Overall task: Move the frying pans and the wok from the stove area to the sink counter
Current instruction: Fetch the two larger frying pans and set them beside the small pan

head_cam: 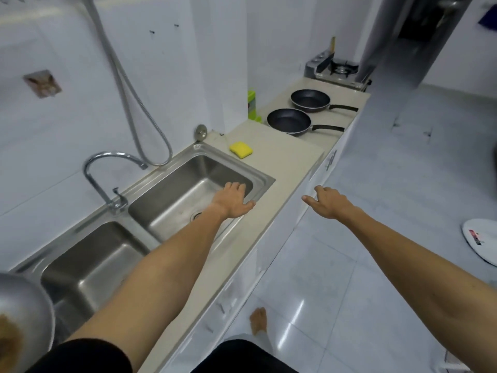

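Bright even light, floor [309, 305] glare, blurred and warped edges.

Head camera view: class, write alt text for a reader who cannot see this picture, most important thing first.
Two bare hands reach forward empty, the left hand over the double steel sink, the right hand beyond the counter's edge. Farther along the counter sit two black frying pans, near a gas stove. A yellow sponge lies beside the sink.
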`<state>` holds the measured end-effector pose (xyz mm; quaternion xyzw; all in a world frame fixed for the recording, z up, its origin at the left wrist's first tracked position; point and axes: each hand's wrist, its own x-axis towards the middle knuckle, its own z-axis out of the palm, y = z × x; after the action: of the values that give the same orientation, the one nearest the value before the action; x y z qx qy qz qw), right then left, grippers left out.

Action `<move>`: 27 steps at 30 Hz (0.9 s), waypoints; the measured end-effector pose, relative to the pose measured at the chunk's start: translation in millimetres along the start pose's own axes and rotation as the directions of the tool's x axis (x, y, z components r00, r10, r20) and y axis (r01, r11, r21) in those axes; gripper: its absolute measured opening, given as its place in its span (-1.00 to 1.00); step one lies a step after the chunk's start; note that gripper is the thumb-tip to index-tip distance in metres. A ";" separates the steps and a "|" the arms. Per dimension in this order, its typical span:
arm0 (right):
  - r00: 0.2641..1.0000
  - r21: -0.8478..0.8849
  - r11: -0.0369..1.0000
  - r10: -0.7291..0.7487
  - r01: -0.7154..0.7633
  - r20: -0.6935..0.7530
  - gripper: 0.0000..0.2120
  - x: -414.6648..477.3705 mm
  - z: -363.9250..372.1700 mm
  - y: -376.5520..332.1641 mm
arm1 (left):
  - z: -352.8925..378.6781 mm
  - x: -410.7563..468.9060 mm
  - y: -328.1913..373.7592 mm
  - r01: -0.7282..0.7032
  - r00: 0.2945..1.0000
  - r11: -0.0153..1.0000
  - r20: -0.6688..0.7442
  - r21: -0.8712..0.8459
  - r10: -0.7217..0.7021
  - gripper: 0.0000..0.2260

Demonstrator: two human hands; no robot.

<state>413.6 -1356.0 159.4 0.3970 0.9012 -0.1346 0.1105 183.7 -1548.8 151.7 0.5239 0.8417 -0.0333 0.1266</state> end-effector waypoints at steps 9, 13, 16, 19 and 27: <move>0.998 0.035 0.997 0.068 -0.068 -0.014 -0.26 133.1 -49.5 61.2 | -39.4 156.9 18.8 -0.037 0.999 0.999 0.019 0.014 0.036 -0.37; 0.994 0.069 0.991 0.111 -0.111 -0.002 -0.27 179.3 -57.0 96.9 | -41.4 219.9 36.6 -0.065 0.996 0.994 0.073 0.086 0.059 -0.37; 0.993 0.052 0.991 0.120 -0.121 0.015 -0.28 215.7 -62.5 133.4 | -41.8 268.8 60.4 -0.085 0.992 0.992 0.097 0.097 0.076 -0.37; 0.991 0.011 0.992 0.129 -0.129 0.026 -0.29 257.1 -72.3 177.0 | -44.5 323.4 90.5 -0.099 0.990 0.991 0.105 0.094 0.089 -0.36; 0.993 -0.064 0.996 0.068 -0.062 0.098 -0.26 384.5 -129.0 297.8 | -56.8 466.5 181.6 -0.010 0.995 1.000 0.104 0.011 0.009 -0.34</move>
<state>369.7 -856.6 116.8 0.4152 0.8849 -0.1229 0.1718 139.8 -1049.1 104.8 0.5263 0.8312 -0.0648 0.1672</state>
